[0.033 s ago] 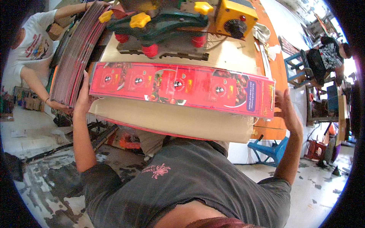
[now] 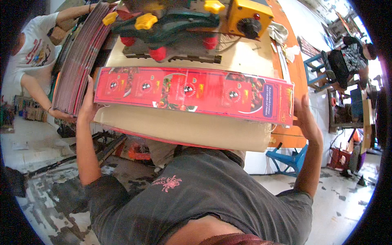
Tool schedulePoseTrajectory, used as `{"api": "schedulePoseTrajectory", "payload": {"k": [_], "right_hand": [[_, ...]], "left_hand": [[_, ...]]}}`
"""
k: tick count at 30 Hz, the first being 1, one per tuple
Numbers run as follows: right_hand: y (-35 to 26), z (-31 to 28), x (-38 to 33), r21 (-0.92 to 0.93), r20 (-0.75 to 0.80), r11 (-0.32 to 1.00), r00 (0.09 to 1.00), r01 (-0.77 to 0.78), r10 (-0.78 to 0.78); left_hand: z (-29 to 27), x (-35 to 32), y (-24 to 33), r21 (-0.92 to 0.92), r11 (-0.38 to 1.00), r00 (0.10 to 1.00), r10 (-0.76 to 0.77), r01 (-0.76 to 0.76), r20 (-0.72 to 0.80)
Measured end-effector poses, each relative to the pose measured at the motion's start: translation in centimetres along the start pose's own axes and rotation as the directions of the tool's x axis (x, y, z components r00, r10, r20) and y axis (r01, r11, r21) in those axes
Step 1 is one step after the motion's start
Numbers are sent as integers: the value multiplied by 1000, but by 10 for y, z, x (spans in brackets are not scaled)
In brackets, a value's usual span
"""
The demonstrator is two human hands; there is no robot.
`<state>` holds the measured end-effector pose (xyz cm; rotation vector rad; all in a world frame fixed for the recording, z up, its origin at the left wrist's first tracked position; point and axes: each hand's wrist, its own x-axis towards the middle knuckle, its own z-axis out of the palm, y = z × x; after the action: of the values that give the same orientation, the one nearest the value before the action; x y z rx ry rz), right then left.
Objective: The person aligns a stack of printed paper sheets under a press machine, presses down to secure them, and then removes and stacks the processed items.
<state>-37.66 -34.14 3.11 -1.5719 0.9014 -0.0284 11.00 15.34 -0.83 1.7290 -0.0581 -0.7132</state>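
Note:
A long red printed panel (image 2: 204, 92) with a glossy clear cover lies crosswise in front of me, food pictures on its face. Its thickness, and whether it is one sheet or a stack, I cannot make out. My left hand (image 2: 87, 104) grips its left end, with one digit up along the edge and the others partly hidden beneath. At the right end, my right hand (image 2: 306, 120) has its fingers stretched out against or right beside the short edge. Below the panel is a cream surface (image 2: 188, 126) with a red front edge.
Beyond the panel stands a dark green machine (image 2: 171, 26) with yellow knobs and red round parts, beside a yellow control box (image 2: 251, 18). A co-worker (image 2: 34, 53) on the left holds a thick stack of sheets (image 2: 77, 61). A blue stool (image 2: 289, 161) stands by the orange tabletop (image 2: 288, 141).
My right hand has moved inward to the panel's right edge, its fingers straighter. The whole view has shifted slightly; my left hand stays on the left end.

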Motion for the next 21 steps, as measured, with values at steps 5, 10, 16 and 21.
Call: {"api": "schedulePoseTrajectory", "payload": {"k": [5,10,16,21], "right_hand": [[10,33,11,238,91,970,996,-47,26],[-6,44,3,361,133,931,991,-56,8],[-2,45,11,513,184,855,982,-71,-30],[-8,51,10,535,130,844,991,-49,-24]], "left_hand": [[-1,-2,7,-21,994,990,-103,106,100],[7,4,1,-44,998,995,-30,34,95],[4,1,7,-15,996,985,-81,84,151],[8,-18,9,12,999,992,-40,39,117]]}}
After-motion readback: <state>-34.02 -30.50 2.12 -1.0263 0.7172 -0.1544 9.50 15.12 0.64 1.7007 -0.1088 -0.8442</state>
